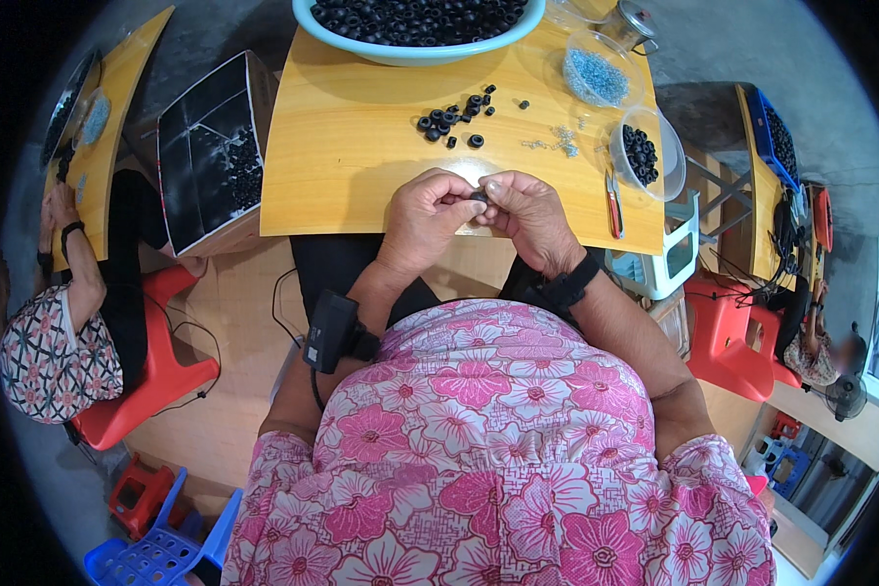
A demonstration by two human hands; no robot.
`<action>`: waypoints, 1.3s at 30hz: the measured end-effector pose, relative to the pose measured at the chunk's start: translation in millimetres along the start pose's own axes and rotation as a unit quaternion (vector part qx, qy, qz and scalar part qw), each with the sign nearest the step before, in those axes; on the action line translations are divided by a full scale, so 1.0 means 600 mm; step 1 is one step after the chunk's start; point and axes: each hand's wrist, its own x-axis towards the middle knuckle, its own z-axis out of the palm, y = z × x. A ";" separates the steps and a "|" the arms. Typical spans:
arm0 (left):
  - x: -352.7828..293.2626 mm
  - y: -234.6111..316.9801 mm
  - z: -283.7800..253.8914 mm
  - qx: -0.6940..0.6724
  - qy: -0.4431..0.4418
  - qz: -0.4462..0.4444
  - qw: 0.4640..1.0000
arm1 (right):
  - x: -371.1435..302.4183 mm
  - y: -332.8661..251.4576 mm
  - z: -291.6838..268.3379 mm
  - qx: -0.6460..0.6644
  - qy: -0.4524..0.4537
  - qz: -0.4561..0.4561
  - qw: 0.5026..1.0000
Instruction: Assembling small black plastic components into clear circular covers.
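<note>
Far left, a co-worker's hand [64,203] at another table; next, a box [190,127] lined in black, black parts inside, any marking on it unreadable here. Main table [332,137]: pale blue bowl [400,57] at the far edge, heaped with black parts. Left hand [422,220] near the front edge, grip closed, thumb and forefinger pinching a small black part [479,196]. Loose parts [439,121] lie just beyond. Right hand [532,213] pinches the same part from its side, grip closed too; part sits between both hands' fingertips. Further right: small clear pieces [563,144], clear tub [596,41] of blue bits, red-handled tool [614,210], second tub [647,115] of black parts.
</note>
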 end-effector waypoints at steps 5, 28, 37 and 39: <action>-0.002 0.006 0.001 0.002 0.008 -0.001 1.000 | 0.000 0.000 0.001 0.011 -0.017 0.001 1.000; -0.007 0.007 0.000 0.056 0.033 0.068 0.996 | 0.011 -0.031 -0.026 -0.035 -0.120 0.125 0.984; -0.010 0.003 -0.001 0.015 0.029 0.054 0.998 | 0.010 -0.038 -0.028 -0.039 -0.141 0.156 0.977; -0.009 0.002 -0.003 0.010 0.026 0.045 0.999 | 0.008 -0.034 -0.027 -0.046 -0.140 0.145 0.978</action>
